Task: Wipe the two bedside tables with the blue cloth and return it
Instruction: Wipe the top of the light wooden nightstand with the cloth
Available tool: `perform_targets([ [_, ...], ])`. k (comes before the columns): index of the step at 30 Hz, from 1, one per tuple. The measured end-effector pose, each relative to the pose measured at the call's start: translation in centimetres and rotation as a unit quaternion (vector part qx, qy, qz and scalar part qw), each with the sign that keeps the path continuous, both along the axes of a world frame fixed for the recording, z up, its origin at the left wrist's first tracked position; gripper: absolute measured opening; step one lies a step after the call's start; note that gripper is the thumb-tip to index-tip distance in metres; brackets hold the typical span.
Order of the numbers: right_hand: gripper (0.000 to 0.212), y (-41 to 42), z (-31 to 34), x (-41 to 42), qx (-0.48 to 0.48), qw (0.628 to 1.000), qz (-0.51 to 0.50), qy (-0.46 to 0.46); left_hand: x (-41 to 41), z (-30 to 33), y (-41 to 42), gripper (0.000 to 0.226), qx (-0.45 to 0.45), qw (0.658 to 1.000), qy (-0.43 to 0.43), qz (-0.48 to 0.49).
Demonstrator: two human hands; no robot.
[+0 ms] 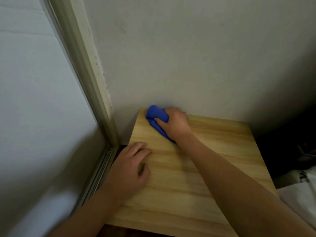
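Gripping blue cloth (pixel 156 115) (bunched): right hand (pixel 174 124) | left hand (pixel 130 168) on table (pixel 213 151)

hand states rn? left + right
Left hand: open, fingers resting on the bedside table, holding nothing.
Right hand: grip closed on the blue cloth, at the table's far corner.

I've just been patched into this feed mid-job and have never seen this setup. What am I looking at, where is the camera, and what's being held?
There is no machine here: these are a person's two bare hands, seen from one wide-angle camera worn on the head, looking forward and down. The wooden surface is a bedside table set against a white wall. The right hand grips a bunched blue cloth and presses it on the table's far left corner. The left hand rests on the near left edge with loosely curled fingers, holding nothing.
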State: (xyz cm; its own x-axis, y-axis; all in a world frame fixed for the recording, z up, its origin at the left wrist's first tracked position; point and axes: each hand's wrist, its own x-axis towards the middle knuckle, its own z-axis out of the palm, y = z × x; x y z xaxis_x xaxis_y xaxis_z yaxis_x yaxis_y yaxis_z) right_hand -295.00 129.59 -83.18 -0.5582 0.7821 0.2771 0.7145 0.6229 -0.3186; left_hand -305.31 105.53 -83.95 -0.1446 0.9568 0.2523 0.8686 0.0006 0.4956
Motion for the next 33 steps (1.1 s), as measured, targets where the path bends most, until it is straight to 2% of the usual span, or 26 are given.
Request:
perform_targets([
  [4,0.038,-3.8,-0.1,-6.2,-0.009,0.997,0.077,0.015,0.1,-0.1,0.1,0.046,0.024,1.0,0.002,-0.008],
  [8,0.043,-4.9,0.3,-6.9,-0.015,0.994,0.112,0.002,0.4,0.2,0.1,0.047,0.027,1.0,0.002,-0.013],
  [14,0.04,-3.6,0.6,2.0,-0.051,0.988,0.143,0.03,0.2,0.2,-0.2,0.048,0.0,1.0,0.008,0.001],
  [18,0.029,-0.1,1.1,11.6,-0.065,0.994,0.074,0.048,0.1,0.0,-0.2,0.049,-0.012,1.0,0.016,0.009],
  [21,0.022,1.2,1.1,14.8,-0.066,0.996,0.024,0.054,0.0,-0.3,-0.2,0.049,-0.012,1.0,0.012,0.014],
  [26,0.029,0.4,0.6,11.4,-0.031,0.999,-0.01,0.018,0.0,-0.3,-0.1,0.048,-0.004,1.0,0.012,0.009],
  [33,0.043,-6.3,0.4,-0.5,-0.023,0.996,0.085,0.009,0.5,0.9,-0.1,0.049,-0.027,0.999,0.029,0.002],
])
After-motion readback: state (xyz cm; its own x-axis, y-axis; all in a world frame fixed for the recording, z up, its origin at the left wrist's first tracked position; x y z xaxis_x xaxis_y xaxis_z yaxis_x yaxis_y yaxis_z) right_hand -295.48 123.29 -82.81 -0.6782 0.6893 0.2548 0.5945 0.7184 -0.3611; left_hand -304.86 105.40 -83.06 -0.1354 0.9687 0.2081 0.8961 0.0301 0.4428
